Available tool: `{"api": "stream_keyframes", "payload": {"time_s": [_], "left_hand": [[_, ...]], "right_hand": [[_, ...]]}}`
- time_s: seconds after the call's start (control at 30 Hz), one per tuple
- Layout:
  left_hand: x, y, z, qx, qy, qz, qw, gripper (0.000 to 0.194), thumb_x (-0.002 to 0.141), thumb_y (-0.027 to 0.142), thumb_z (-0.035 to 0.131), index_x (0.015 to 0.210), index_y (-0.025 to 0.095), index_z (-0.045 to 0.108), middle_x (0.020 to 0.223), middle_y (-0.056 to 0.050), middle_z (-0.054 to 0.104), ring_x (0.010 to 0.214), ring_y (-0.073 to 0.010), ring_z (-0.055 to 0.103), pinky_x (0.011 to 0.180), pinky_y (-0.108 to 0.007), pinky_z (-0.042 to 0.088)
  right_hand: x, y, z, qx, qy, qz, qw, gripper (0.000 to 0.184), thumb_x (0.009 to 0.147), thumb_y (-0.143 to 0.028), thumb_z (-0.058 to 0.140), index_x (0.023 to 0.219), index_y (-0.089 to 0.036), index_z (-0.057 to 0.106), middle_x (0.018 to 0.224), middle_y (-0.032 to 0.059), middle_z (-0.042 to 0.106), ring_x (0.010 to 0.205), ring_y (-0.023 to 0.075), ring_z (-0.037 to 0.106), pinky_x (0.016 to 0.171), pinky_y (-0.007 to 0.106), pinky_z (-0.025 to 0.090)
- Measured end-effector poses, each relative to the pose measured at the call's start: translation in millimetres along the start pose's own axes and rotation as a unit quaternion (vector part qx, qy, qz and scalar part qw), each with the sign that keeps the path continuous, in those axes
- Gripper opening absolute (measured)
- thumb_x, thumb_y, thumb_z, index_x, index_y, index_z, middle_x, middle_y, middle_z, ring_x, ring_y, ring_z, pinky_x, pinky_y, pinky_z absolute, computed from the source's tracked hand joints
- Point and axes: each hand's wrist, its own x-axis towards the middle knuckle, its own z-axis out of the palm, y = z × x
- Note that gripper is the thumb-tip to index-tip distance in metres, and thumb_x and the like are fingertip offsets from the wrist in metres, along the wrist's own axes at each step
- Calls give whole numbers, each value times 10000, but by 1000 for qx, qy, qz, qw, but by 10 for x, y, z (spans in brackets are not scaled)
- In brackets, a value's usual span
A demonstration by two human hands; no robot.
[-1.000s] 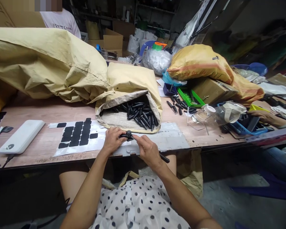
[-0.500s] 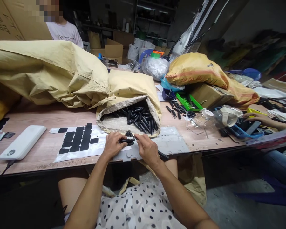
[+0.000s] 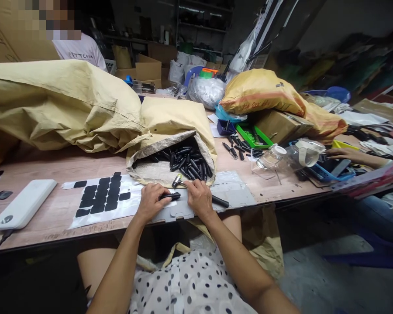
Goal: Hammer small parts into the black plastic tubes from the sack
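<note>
My left hand (image 3: 151,201) is closed on a black pen-shaped piece (image 3: 171,196), holding it low over a grey board (image 3: 237,187) at the table's front edge. My right hand (image 3: 199,198) grips a small hammer (image 3: 177,180). Its metal head, with a yellowish face, sticks out to the left of my fingers, and the black handle reaches out to the right. The hammer head is just above and beyond the held piece, apart from it. Behind both hands, a paper sack (image 3: 175,109) lies with its mouth toward me, full of similar black pieces (image 3: 191,163).
Left of my hands lies a white sheet with black stickers (image 3: 109,192), then a white power bank (image 3: 24,204). To the right are a green tray (image 3: 253,136), loose black parts (image 3: 239,148), a clear jug (image 3: 306,152) and a blue basket (image 3: 337,174). A co-worker's hand (image 3: 345,153) is by the basket.
The hammer's head has turned, so its yellowish face now shows and its handle lies more in view. The view has shifted slightly. My left hand keeps hold of the black piece.
</note>
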Motion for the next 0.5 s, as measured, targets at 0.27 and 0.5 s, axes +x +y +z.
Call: {"api": "stream_keyframes", "payload": {"time_s": [0.27,0.5], "left_hand": [[-481,386,-201,-282,-191,-85,936,415,899,563,508,997,214,710,805,-31,700,726,-197,603,688,-310,497],[-860,323,194,-102,-345,-168,918,339,903,441,467,877,214,717,885,-47,754,893,-246,689,818,-321,508]], "right_hand": [[19,-32,-54,-5,-25,-6,1000,415,897,-106,548,1241,-281,701,927,62,612,879,227,482,738,327,350],[27,-50,-70,-6,-41,10,999,400,908,-116,535,1236,-273,701,949,74,617,897,234,490,737,333,357]]}}
